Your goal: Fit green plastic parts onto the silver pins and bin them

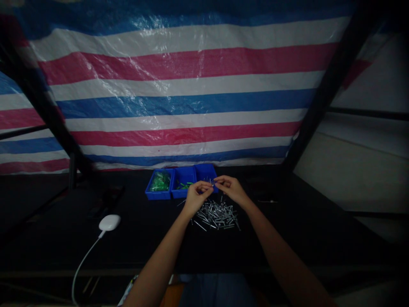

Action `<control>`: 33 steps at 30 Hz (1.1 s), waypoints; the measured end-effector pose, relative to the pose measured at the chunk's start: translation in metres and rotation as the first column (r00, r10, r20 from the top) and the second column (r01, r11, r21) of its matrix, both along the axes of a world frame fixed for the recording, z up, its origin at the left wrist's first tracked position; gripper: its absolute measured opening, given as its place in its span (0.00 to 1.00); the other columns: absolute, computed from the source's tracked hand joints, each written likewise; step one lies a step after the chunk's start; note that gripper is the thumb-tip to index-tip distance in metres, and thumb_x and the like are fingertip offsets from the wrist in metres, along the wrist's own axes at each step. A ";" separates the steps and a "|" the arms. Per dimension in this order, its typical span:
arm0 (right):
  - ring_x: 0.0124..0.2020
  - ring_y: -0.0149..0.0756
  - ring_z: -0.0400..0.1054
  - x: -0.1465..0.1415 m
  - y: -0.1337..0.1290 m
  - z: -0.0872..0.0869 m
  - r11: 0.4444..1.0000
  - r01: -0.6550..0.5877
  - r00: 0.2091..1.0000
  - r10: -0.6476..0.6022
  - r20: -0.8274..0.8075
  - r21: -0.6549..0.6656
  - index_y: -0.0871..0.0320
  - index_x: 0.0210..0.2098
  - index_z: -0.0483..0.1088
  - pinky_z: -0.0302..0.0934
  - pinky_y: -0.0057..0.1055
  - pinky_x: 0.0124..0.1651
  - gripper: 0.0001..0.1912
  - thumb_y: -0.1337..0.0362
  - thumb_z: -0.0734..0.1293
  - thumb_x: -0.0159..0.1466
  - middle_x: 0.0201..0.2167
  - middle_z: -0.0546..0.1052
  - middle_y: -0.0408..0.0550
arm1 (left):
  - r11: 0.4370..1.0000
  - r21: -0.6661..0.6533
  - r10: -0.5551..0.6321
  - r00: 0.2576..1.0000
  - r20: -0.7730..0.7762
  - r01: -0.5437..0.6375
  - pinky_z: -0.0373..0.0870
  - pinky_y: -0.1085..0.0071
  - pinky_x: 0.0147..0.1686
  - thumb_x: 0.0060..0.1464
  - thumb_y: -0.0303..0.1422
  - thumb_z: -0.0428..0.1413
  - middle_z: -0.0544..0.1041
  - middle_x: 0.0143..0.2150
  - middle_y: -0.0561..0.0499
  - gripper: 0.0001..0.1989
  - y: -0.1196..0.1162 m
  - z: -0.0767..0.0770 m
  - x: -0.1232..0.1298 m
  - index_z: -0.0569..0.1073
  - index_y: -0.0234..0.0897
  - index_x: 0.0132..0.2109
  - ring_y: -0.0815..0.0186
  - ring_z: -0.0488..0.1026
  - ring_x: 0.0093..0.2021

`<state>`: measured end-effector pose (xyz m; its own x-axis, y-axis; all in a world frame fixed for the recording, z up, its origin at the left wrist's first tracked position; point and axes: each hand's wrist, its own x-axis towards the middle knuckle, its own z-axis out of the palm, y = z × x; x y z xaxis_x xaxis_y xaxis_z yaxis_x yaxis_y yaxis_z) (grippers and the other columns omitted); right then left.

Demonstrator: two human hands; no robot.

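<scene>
Head-worn view — forward, down at the hands point(198, 198) point(231, 189)

Desk: a black desk point(64, 243) is carrying everything
Bins: three blue plastic bins point(183, 175) are sitting side by side
Pile: silver metal pins point(217, 215) are lying scattered
Left side: a white corded device point(109, 222) is resting there

No text, labels or numbers can be read

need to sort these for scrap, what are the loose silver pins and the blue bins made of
The loose pins look like bright metal, perhaps steel or aluminium, going by their silvery sheen; the picture can't settle which. The blue bins look like moulded plastic, with a solid colour and a smooth, slightly glossy finish.
</scene>
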<state>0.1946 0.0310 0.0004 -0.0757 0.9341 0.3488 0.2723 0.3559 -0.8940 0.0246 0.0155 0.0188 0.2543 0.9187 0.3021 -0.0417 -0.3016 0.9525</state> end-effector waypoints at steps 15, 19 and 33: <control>0.17 0.22 0.57 -0.009 -0.012 0.016 0.989 -0.136 0.965 0.120 -0.233 -0.056 0.57 0.42 0.70 0.49 0.22 0.17 0.17 0.57 0.62 0.55 0.32 0.72 0.46 | 0.999 0.023 -0.031 0.999 0.010 0.031 0.58 0.79 0.21 0.39 0.35 0.62 0.71 0.25 0.53 0.15 0.005 -0.011 0.002 0.64 0.32 0.29 0.77 0.63 0.20; 0.17 0.23 0.57 -0.009 -0.014 0.019 0.992 -0.113 0.966 0.095 -0.240 -0.062 0.58 0.41 0.70 0.49 0.22 0.17 0.17 0.56 0.63 0.54 0.31 0.72 0.46 | 0.999 0.026 -0.029 1.000 0.004 0.029 0.58 0.79 0.21 0.39 0.35 0.62 0.70 0.25 0.53 0.15 0.005 -0.011 0.002 0.65 0.32 0.29 0.77 0.63 0.20; 0.16 0.23 0.55 -0.010 -0.011 0.016 0.996 -0.066 0.959 0.046 -0.281 -0.064 0.59 0.33 0.70 0.48 0.23 0.17 0.16 0.54 0.67 0.50 0.24 0.71 0.43 | 0.990 0.139 0.029 0.991 -0.132 -0.010 0.59 0.77 0.25 0.42 0.32 0.60 0.71 0.27 0.51 0.09 0.005 -0.015 0.001 0.71 0.31 0.31 0.74 0.64 0.24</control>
<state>0.1849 0.0203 0.0161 -0.0381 0.9546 0.2954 -0.0100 0.2952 -0.9554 0.0258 0.0210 0.0042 0.2833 0.8758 0.3907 0.0903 -0.4299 0.8983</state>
